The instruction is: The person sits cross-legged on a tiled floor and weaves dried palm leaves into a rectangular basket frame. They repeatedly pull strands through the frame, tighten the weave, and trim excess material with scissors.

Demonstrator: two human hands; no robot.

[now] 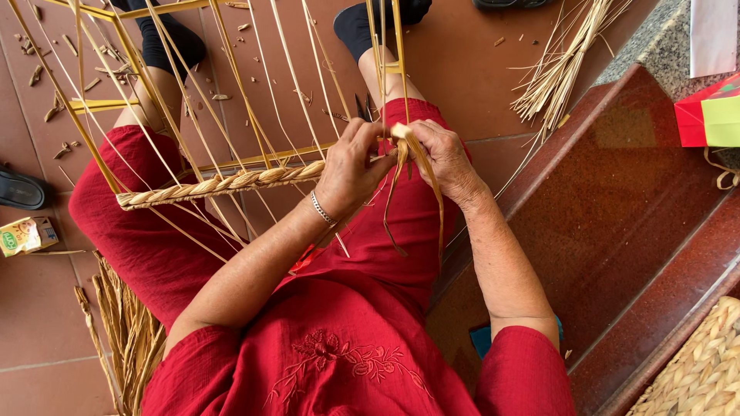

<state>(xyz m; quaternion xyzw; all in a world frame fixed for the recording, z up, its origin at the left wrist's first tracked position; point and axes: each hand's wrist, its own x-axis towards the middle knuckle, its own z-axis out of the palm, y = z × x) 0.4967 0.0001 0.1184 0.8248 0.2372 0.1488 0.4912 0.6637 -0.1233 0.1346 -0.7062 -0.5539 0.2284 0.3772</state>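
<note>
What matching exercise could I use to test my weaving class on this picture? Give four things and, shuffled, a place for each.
Things:
1. braided straw band
2. bracelet
3. small carton
4. woven mat

Places:
A. bottom right corner
B. on the floor at the left edge
C. across the yellow frame, over the lap
D. on the left hand wrist

Pairs: 1-C, 2-D, 3-B, 4-A
</note>
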